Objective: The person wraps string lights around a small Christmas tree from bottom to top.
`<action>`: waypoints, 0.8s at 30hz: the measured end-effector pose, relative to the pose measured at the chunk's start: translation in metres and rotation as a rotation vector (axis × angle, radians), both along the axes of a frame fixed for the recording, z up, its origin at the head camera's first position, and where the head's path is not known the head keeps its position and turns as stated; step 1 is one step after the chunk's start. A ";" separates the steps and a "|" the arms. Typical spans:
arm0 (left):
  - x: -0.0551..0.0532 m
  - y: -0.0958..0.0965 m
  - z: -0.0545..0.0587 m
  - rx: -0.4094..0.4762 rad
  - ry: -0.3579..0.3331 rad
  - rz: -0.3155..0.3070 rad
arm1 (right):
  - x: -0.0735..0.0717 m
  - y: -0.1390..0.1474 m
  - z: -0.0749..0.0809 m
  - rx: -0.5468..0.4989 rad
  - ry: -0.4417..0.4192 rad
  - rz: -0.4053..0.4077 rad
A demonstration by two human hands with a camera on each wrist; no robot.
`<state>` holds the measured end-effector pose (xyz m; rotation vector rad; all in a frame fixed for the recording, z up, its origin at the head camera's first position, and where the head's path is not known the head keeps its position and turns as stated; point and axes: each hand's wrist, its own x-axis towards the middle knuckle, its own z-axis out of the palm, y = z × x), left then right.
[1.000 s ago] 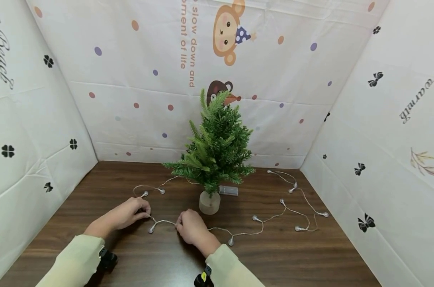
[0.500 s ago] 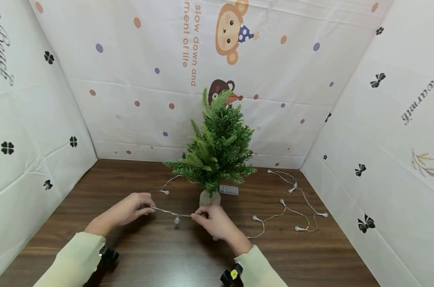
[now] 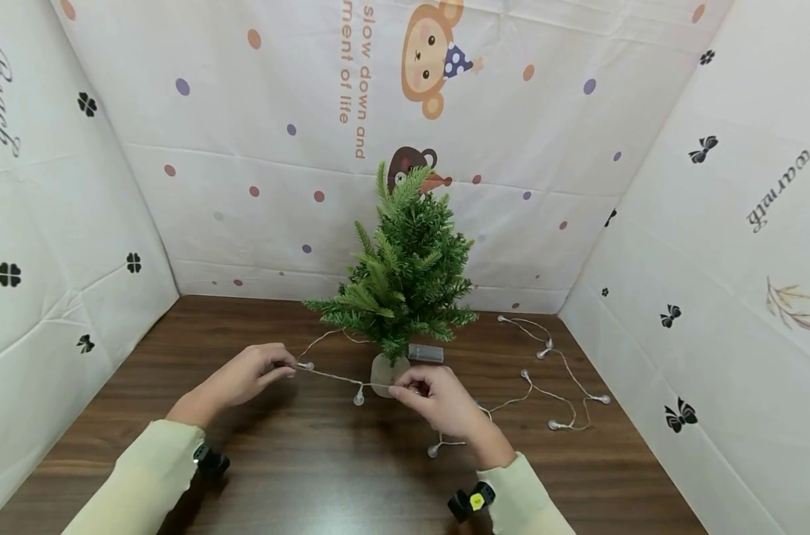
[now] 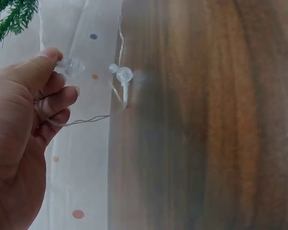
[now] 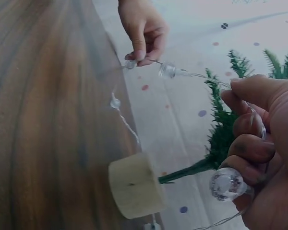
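Note:
My left hand [image 3: 261, 371] pinches a clear-wired string of lights [image 3: 338, 377] between thumb and fingers, left of the small artificial Christmas tree [image 3: 412, 267]. In the left wrist view a clear bulb [image 4: 73, 67] sits at that hand's fingertips. My right hand [image 3: 441, 401] pinches the same wire in front of the tree's pale round base [image 3: 381, 374]. Between the hands the wire runs nearly straight, with one bulb [image 3: 359, 397] hanging from it. Seen from the right wrist, another large bulb [image 5: 226, 184] dangles beneath the right hand's fingers.
More of the light string [image 3: 572, 371] lies in loops on the dark wooden table [image 3: 298, 475] to the right. A clear battery box [image 3: 426, 353] lies behind the tree base. Printed white cloth [image 3: 244, 134] walls the table at the back and both sides.
Both hands have moved rightward and farther back, the right hand more so. The stretch of wire between them has lifted off the table and drawn across in front of the tree base.

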<state>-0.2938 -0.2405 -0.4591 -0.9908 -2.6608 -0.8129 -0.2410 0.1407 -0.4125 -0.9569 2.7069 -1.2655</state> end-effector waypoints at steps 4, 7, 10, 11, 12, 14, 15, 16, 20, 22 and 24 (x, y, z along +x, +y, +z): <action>-0.005 -0.003 0.003 -0.009 0.030 0.005 | 0.000 0.005 0.009 -0.029 0.022 -0.008; -0.009 -0.004 0.003 -0.003 0.078 0.008 | 0.001 0.010 0.016 -0.044 0.031 -0.017; -0.011 -0.005 0.004 0.026 0.085 0.031 | 0.002 0.014 0.022 -0.058 0.054 -0.024; -0.012 -0.005 0.005 0.041 0.074 0.043 | 0.002 0.016 0.024 -0.061 0.061 -0.026; -0.012 -0.005 0.005 0.056 0.063 0.055 | 0.002 0.018 0.026 -0.063 0.069 -0.026; -0.014 -0.005 0.006 0.096 0.035 0.068 | 0.003 0.021 0.029 -0.067 0.087 -0.025; -0.015 -0.005 0.007 0.116 0.022 0.069 | 0.003 0.023 0.031 -0.070 0.093 -0.024; -0.016 -0.005 0.007 0.132 0.013 0.068 | 0.003 0.025 0.033 -0.078 0.098 -0.021; -0.020 -0.005 0.014 0.194 -0.013 0.065 | 0.004 0.031 0.039 -0.099 0.127 -0.009; -0.021 -0.005 0.018 0.209 -0.031 0.075 | 0.006 0.034 0.043 -0.108 0.143 0.002; -0.022 -0.004 0.021 0.222 -0.047 0.084 | 0.008 0.037 0.046 -0.110 0.153 0.016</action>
